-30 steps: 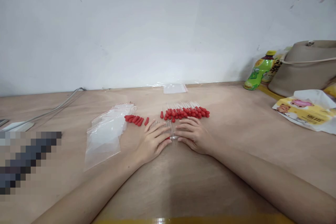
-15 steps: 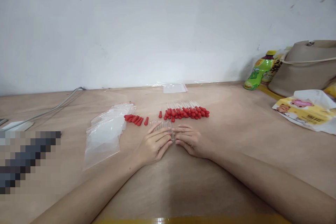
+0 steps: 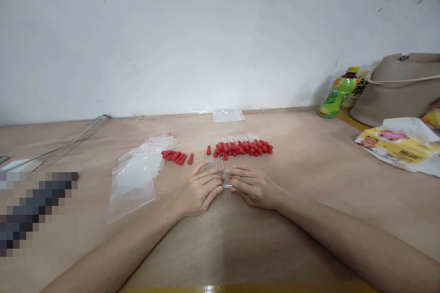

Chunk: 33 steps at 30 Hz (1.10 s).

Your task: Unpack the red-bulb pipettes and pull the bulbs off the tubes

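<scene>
A row of clear glass dropper tubes (image 3: 215,163) lies at the table's middle, partly hidden beneath my left hand (image 3: 202,186). That hand's fingers are together, with the tips gripping one end of a short, crosswise glass tube (image 3: 227,186). My right hand (image 3: 252,184) faces it, fingertips closed on the tube's other end. Behind the hands is a pile of droppers with red rubber bulbs (image 3: 240,148), their thin glass stems pointing away from me. Several loose red bulbs (image 3: 177,156) lie left of the tubes.
Clear zip bags (image 3: 134,181) overlap at the left, and another small bag (image 3: 228,116) lies near the wall. A grey cable (image 3: 79,135) crosses at far left. At right stand a green bottle (image 3: 338,94) and a beige bag (image 3: 395,91), with a printed wrapper (image 3: 398,144) in front.
My fingertips have shifted slightly at the tubes, and the crosswise glass tube shows more clearly between both hands. The view has moved a little; the bulbs and bags lie as before.
</scene>
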Motion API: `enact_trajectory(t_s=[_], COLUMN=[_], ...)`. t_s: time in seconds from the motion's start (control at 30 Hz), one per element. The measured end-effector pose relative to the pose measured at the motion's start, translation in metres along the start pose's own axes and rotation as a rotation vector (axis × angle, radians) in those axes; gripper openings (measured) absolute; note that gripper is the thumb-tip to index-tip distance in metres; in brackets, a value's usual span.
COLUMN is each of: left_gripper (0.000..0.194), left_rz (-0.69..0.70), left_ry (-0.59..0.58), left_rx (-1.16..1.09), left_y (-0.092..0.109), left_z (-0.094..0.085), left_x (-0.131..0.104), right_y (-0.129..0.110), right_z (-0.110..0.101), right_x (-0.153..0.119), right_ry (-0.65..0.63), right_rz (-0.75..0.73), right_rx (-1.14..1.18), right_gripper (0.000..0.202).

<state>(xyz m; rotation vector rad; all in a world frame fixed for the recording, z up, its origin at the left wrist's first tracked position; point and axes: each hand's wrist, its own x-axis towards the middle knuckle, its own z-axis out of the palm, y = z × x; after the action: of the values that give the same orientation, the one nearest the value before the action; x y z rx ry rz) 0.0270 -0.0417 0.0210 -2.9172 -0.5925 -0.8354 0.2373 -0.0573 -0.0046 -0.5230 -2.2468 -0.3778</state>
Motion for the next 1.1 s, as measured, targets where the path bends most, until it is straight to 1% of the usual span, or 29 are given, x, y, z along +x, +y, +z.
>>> enact_trajectory(t_s=[0.17, 0.37, 0.53, 0.6, 0.67, 0.73, 0.8, 0.83, 0.93, 1.03, 1.1], left_gripper=[0.019, 0.019, 0.017, 0.017, 0.016, 0.015, 0.017, 0.019, 0.025, 0.029, 0.028], left_rz=[-0.011, -0.030, -0.037, -0.046, -0.111, -0.239, -0.388, -0.454, -0.596, -0.729, -0.803], left_ry=[-0.012, -0.030, 0.006, 0.038, 0.107, 0.215, 0.317, 0.337, 0.330, 0.264, 0.219], left_rx=[-0.016, -0.018, -0.016, -0.014, 0.010, 0.047, 0.072, 0.091, 0.166, 0.184, 0.179], left_y=[-0.002, -0.002, 0.002, 0.000, -0.006, -0.017, -0.032, -0.040, -0.062, -0.079, -0.087], left_z=[0.001, 0.001, 0.002, 0.000, -0.004, -0.011, -0.020, -0.026, -0.043, -0.056, -0.060], left_x=[-0.003, -0.004, -0.006, -0.008, -0.010, -0.012, -0.012, -0.011, -0.009, -0.011, -0.015], right_y=[0.001, 0.002, 0.003, 0.007, 0.013, 0.018, 0.021, 0.020, 0.016, 0.011, 0.010], right_z=[-0.006, -0.012, -0.012, -0.011, -0.010, -0.009, -0.008, -0.007, -0.004, -0.002, -0.001], right_x=[0.001, 0.001, -0.002, -0.006, -0.012, -0.016, -0.018, -0.017, -0.011, -0.005, -0.003], right_ry=[0.033, 0.019, 0.027, 0.033, 0.060, 0.100, 0.086, 0.060, -0.015, -0.048, -0.061], right_rz=[-0.063, -0.089, -0.098, -0.081, -0.007, 0.124, 0.244, 0.288, 0.383, 0.464, 0.489], right_rx=[-0.057, -0.062, -0.012, 0.005, 0.005, -0.029, -0.092, -0.126, -0.192, -0.189, -0.170], right_gripper=[0.014, 0.018, 0.019, 0.020, 0.021, 0.020, 0.018, 0.018, 0.022, 0.026, 0.026])
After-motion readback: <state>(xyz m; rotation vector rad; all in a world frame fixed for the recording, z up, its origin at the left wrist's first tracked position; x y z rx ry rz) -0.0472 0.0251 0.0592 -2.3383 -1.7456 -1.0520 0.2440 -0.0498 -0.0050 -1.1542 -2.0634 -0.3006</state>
